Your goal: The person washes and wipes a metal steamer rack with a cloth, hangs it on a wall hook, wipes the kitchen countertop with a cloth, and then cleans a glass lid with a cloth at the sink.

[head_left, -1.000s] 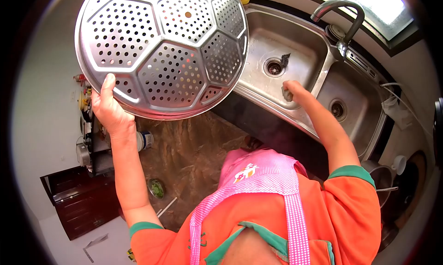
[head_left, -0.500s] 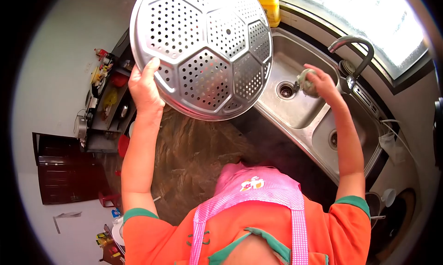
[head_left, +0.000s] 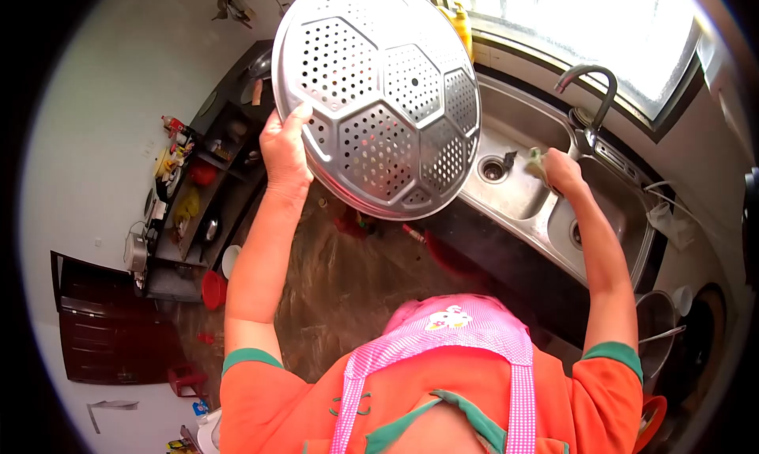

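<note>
A round steamer tray (head_left: 378, 98) is held up at the left of the sink (head_left: 518, 126), its rim gripped by the left hand (head_left: 286, 149), thumb on the face, fingers hidden behind. A crumpled greenish cloth (head_left: 537, 164) is clutched in the right hand (head_left: 561, 172) above the sink. The tray could be tipped or dropped should the one-sided grip slip on smooth metal; the drain (head_left: 492, 169) could be blocked by the dark scrap (head_left: 510, 159) beside it. The shiny sheet is pierced by small holes, framed by hexagonal ridges.
</note>
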Demonstrator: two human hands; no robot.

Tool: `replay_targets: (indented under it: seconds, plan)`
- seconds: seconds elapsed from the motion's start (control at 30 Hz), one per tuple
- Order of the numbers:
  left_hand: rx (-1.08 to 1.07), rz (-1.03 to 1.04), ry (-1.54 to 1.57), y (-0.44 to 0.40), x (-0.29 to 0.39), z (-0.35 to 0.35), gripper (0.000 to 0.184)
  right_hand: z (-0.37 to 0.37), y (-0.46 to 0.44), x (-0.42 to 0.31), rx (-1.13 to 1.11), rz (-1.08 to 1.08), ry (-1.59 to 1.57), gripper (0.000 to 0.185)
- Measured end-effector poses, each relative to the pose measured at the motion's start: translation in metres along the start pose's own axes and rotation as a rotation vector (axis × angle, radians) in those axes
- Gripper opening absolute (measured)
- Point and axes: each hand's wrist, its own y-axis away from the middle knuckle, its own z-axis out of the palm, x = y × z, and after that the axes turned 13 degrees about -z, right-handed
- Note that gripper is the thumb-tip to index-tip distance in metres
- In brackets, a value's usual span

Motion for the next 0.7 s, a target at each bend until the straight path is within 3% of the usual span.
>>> replay_targets:
  seconds: [0.03,0.1,0.13,0.23,0.3,0.37,0.43,0.5,0.57,0.63,0.7]
  plan:
    - [0.022,0.005,-0.026,-0.002,0.000,0.000,0.020,-0.008,-0.005,-0.006,-0.024,0.173,-0.232,0.038]
    - [-0.025,-0.029,-0.006,0.004,0.003,-0.005,0.022,-0.004,0.003,-0.002,0.239,0.241,-1.213,0.037]
    - [-0.029,-0.050,-0.023,0.001,-0.001,-0.016,0.023,-0.004,0.007,0.005,0.175,0.282,-1.004,0.039]
    - [-0.034,-0.041,0.019,0.008,0.003,-0.018,0.023,0.007,0.020,-0.002,0.153,0.435,-1.151,0.039]
    - [-0.049,-0.043,0.025,0.008,0.003,-0.022,0.024,-0.015,0.038,-0.015,0.045,0.438,-1.662,0.034]
    - [-0.065,-0.064,0.017,0.008,0.001,-0.028,0.024,-0.010,0.051,-0.007,0.172,0.436,-1.821,0.032]
    - [-0.072,-0.067,0.042,0.003,-0.004,-0.036,0.026,0.004,0.065,-0.010,0.279,0.414,-1.862,0.058]
    - [-0.074,-0.072,0.073,0.002,-0.009,-0.041,0.027,0.019,0.070,0.001,0.281,0.434,-1.775,0.060]
    - [-0.064,-0.080,0.060,0.002,-0.010,-0.041,0.027,0.018,0.068,0.013,0.315,0.339,-1.907,0.055]
    - [-0.053,-0.100,0.050,0.002,-0.011,-0.045,0.027,0.002,0.068,0.011,0.414,0.370,-1.940,0.020]
    - [-0.051,-0.121,0.054,0.002,-0.011,-0.049,0.025,0.032,0.064,0.042,0.434,0.382,-1.822,0.020]
